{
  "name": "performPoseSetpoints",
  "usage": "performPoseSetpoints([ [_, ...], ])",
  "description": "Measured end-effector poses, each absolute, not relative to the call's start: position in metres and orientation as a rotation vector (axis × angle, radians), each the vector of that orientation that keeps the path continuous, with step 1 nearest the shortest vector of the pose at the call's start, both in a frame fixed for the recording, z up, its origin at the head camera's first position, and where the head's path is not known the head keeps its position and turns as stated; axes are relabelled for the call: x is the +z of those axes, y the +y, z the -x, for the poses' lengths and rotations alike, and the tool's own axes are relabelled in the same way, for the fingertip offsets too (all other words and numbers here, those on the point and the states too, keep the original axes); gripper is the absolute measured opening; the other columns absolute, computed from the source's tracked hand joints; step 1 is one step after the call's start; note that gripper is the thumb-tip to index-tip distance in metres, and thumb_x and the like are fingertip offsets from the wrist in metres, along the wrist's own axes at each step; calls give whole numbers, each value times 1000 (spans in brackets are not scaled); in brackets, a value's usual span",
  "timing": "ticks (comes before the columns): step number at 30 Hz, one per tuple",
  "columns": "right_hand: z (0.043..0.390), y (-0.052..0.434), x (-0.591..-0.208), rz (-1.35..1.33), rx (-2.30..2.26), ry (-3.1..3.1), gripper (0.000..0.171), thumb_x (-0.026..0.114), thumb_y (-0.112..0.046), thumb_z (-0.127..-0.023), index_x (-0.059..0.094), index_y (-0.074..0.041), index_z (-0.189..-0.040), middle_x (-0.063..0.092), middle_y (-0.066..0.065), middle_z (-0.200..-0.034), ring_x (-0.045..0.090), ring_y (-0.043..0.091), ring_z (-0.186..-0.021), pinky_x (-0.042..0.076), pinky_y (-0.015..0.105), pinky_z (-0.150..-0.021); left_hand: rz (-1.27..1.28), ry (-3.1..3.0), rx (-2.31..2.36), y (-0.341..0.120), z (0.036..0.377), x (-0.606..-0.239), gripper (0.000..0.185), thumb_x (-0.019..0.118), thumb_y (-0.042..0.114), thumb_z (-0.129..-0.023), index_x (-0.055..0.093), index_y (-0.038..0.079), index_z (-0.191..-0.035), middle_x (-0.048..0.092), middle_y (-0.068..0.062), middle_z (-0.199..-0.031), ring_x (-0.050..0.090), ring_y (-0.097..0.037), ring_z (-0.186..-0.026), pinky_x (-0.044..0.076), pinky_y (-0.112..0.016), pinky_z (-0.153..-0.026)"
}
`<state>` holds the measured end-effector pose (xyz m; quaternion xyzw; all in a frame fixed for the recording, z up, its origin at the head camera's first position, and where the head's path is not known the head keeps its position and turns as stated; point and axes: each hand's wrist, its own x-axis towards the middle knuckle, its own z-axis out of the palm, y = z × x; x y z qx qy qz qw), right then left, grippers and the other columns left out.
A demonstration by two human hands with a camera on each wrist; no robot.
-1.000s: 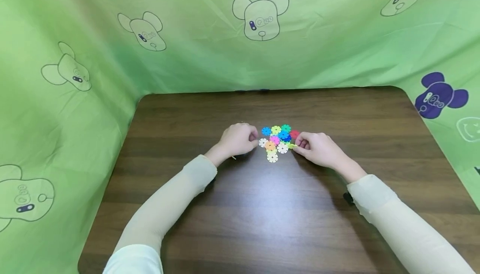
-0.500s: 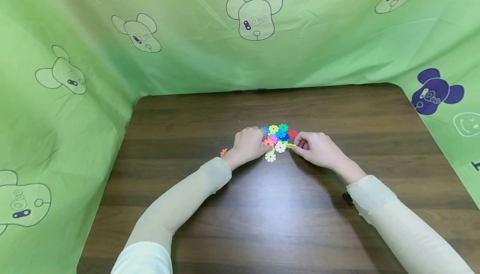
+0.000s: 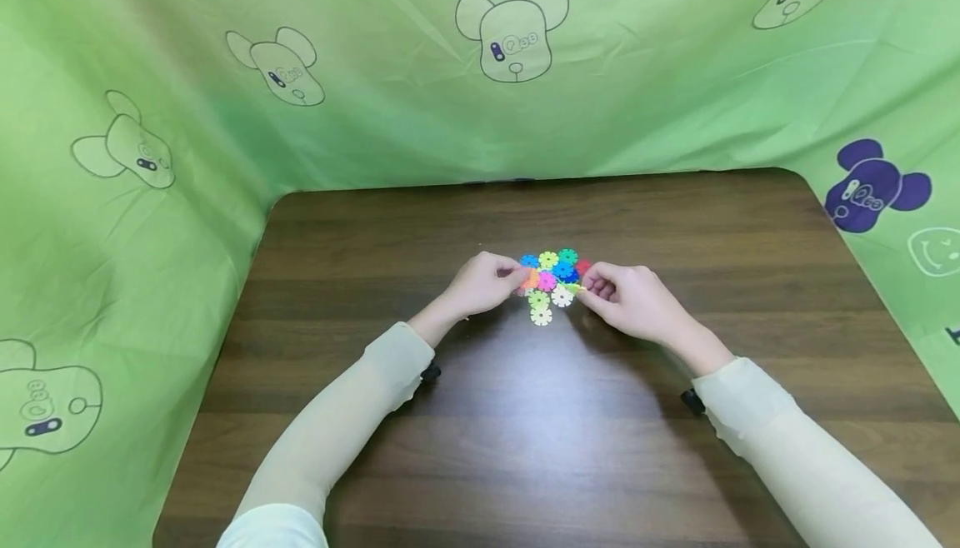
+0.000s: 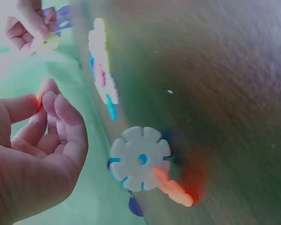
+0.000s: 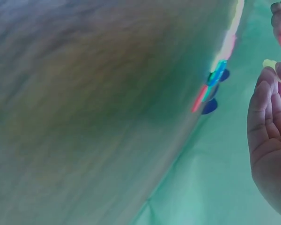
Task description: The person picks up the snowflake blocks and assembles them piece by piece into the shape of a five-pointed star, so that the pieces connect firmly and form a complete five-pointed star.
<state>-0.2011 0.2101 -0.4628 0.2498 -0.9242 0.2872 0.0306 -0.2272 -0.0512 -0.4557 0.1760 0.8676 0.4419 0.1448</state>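
My left hand (image 3: 486, 283) pinches an orange notched plastic disc (image 4: 39, 101) between thumb and fingertips, just over the left side of a cluster of flat notched discs. My right hand (image 3: 630, 298) holds a yellow-green notched disc (image 5: 269, 63) by its edge at the right of that cluster. The pinched discs face each other with a gap between. In the head view the cluster includes a pink disc (image 3: 547, 281), a green disc (image 3: 567, 256), a white disc (image 3: 562, 296) and a pale disc (image 3: 541, 316) at the front. A red disc (image 3: 583, 267) is partly behind my right fingers.
A brown wooden table (image 3: 480, 448) lies under both arms, with a green printed cloth (image 3: 390, 123) hanging behind and at the sides. Nearer the left wrist camera are a large-looking white disc (image 4: 131, 154) and an orange disc (image 4: 173, 187) on edge.
My left hand reached right over the cluster, then drew back left with the orange disc, uncovering a yellow-green disc. My right hand kept its pinch and barely moved.
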Motion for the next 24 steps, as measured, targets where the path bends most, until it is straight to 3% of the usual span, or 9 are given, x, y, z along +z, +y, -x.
performPoseSetpoints([
  [5, 195, 201, -454, -839, 860, -2772, 13, 74, -21, -83, 62, -19, -86, 59, -10, -73, 54, 4, -65, 49, 27, -61, -419, 2314, 1446, -54, 219, -453, 21, 67, 32, -90, 75, 12, -92, 70, -15, -80, 59, -19, -60, 48, -29, -54],
  [9, 191, 192, -450, -897, 840, -2719, 13, 75, -20, -82, 63, -19, -85, 58, -12, -72, 53, 2, -63, 49, 25, -59, -353, 2223, 1555, -53, 215, -454, 23, 70, 29, -88, 74, 6, -90, 70, -17, -81, 61, -27, -65, 53, -43, -63],
  [12, 190, 187, -449, -950, 832, -2681, 11, 74, -18, -81, 64, -19, -85, 57, -13, -71, 52, 1, -62, 49, 24, -58, -327, 2198, 1591, -53, 213, -454, 19, 70, 27, -88, 73, 8, -87, 70, -19, -81, 62, -32, -68, 52, -52, -70],
  [15, 190, 183, -448, -999, 817, -2649, 9, 73, -17, -82, 65, -19, -85, 57, -13, -71, 52, 1, -62, 49, 24, -57, -324, 2193, 1592, -54, 212, -452, 17, 69, 27, -89, 73, 11, -85, 69, -18, -79, 62, -35, -70, 53, -50, -69],
  [24, 193, 177, -447, -1089, 753, -2545, 11, 76, -17, -80, 71, -14, -89, 62, -10, -74, 53, 3, -62, 49, 25, -57, -350, 2201, 1520, -57, 211, -454, 19, 68, 27, -89, 72, 10, -83, 69, -15, -76, 58, -15, -57, 53, -51, -70],
])
